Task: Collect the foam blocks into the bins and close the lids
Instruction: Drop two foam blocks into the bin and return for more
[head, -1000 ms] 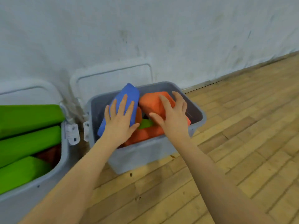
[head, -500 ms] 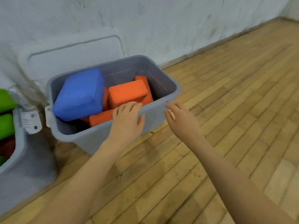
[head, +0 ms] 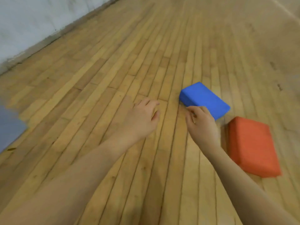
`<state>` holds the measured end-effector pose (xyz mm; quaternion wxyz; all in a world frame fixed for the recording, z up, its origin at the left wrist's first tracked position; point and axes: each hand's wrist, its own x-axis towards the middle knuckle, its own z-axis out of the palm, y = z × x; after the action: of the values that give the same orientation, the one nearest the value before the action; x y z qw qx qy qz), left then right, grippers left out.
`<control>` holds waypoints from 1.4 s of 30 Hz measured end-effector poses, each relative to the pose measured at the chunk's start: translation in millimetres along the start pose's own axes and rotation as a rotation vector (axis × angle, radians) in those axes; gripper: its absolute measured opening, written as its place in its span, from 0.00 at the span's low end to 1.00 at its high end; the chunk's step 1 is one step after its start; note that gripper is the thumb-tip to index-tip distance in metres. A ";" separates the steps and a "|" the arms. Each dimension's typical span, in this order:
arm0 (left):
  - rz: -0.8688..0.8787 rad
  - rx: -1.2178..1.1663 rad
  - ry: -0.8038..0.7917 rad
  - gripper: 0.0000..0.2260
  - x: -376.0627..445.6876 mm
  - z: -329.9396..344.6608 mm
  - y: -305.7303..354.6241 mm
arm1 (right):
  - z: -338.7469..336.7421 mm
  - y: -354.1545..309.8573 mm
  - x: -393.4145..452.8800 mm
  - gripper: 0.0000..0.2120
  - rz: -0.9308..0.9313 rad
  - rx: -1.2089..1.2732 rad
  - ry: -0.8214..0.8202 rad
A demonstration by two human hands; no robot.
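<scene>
A blue foam block (head: 204, 99) lies flat on the wooden floor right of centre. An orange foam block (head: 252, 146) lies just behind it, nearer to me on the right. My right hand (head: 201, 123) hovers in front of the blue block's near edge, fingers loosely curled, holding nothing. My left hand (head: 141, 119) hangs over bare floor to the left of the blue block, fingers relaxed and empty. Only a grey corner of a bin (head: 9, 125) shows at the left edge.
A white wall (head: 29, 21) with a baseboard runs along the upper left. The plank floor (head: 146, 54) stretches far and to the right.
The view has swung right, away from the bin full of blocks. Both hands left the bin's rim and now hang over the floor near two loose blocks.
</scene>
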<state>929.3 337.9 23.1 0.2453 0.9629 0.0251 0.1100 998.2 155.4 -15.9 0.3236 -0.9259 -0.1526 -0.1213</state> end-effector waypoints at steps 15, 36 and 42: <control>0.033 0.166 -0.345 0.18 103.9 108.5 107.6 | -57.3 169.7 40.8 0.21 0.306 -0.064 -0.218; 0.048 0.183 -0.360 0.32 214.4 268.5 20.2 | 61.2 237.3 88.7 0.21 0.253 -0.169 -0.165; 0.168 0.090 -0.215 0.36 202.5 244.5 27.6 | 25.2 207.4 95.7 0.18 0.242 -0.053 0.014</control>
<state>1181.3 220.3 -132.4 0.1932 0.9778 -0.0773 0.0252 1164.7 36.6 -120.7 0.3122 -0.9450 -0.0342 -0.0917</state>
